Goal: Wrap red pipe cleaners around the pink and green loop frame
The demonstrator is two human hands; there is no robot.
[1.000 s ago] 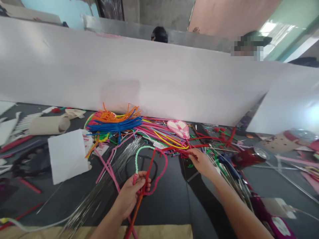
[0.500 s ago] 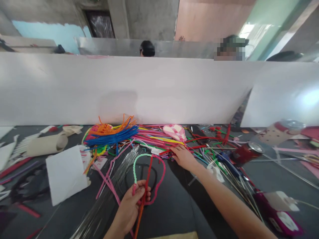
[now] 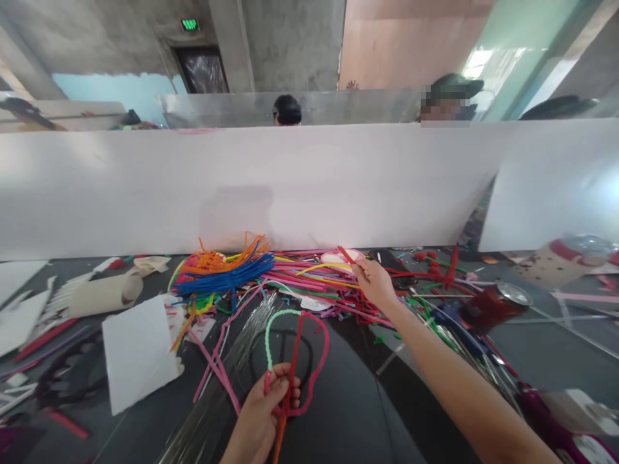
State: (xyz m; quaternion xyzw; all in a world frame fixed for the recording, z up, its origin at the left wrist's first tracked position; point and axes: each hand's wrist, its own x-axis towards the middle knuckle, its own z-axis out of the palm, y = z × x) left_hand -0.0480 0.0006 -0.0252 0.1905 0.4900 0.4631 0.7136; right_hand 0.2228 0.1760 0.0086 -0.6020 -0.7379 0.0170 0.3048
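White divider bd. (image 3: 338,180) stands at dark tabletop's (image 3: 353,412) rear, prob. as backstop for the pipe-cleaner pile (image 3: 302,278). Nearer, L hand (image 3: 268,401) pinches the green-pink chenille loop (image 3: 327,348) w/ red-orange stem (image 3: 295,353), prob. to steady both; R hand (image 3: 376,282) grips a red strip (image 3: 347,255) over the pile, seemingly clear of tangles.

Bright glare on the white side panel (image 3: 556,200), dim tabletop (image 3: 358,412) below.
The pipe-cleaner loop (image 3: 325,353) and right forearm (image 3: 454,364) cast shadows; a faint one marks the white partition (image 3: 367,187) along the tabletop's far edge; wide-angle stretch at the sides.
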